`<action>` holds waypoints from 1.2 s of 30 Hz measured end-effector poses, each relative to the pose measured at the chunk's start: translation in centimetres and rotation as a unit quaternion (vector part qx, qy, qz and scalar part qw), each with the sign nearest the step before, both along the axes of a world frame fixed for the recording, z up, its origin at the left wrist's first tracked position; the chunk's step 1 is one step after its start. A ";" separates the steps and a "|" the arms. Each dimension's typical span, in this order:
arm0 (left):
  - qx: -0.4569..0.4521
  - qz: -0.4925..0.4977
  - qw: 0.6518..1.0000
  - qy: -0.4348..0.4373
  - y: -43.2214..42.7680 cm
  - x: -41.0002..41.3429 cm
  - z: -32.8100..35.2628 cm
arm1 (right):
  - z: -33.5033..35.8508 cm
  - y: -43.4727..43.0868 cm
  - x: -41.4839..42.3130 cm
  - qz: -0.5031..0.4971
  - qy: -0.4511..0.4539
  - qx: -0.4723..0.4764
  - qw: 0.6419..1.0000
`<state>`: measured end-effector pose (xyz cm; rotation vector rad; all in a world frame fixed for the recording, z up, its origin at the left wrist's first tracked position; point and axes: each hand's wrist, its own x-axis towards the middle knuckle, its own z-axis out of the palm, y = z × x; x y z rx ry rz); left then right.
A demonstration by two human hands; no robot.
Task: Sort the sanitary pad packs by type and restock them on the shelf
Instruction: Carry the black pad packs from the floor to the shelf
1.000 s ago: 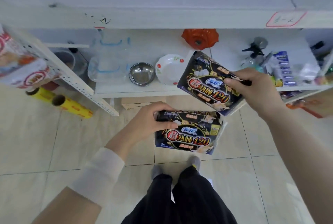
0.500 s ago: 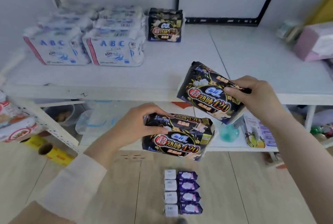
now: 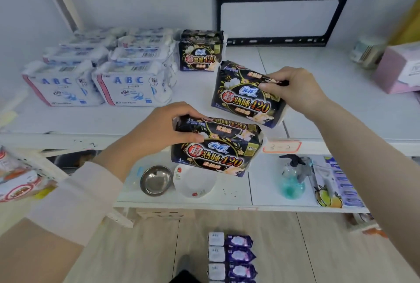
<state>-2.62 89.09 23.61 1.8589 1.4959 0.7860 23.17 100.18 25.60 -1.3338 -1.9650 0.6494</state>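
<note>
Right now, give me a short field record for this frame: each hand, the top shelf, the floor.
Left hand: grips two stacked black 420 packs
Right hand: pinches a single black 420 pack by its top edge, in the air
Top shelf: white ABC packs at left; shelved black 420 packs just right of them, at the back
Floor: purple packs in a column, not yet shelved

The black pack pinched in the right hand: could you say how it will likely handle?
Probably light: the right hand holds the black pack by its top edge alone. Likely soft and slippery: glossy film wrapper. May stand upright like the shelved pack.
</note>
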 end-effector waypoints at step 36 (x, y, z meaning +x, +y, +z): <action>0.160 0.011 0.902 0.400 15.3 -6.4 -0.4 | -1.1 16.2 -13.4 0.084 -0.054 -0.137 0.986</action>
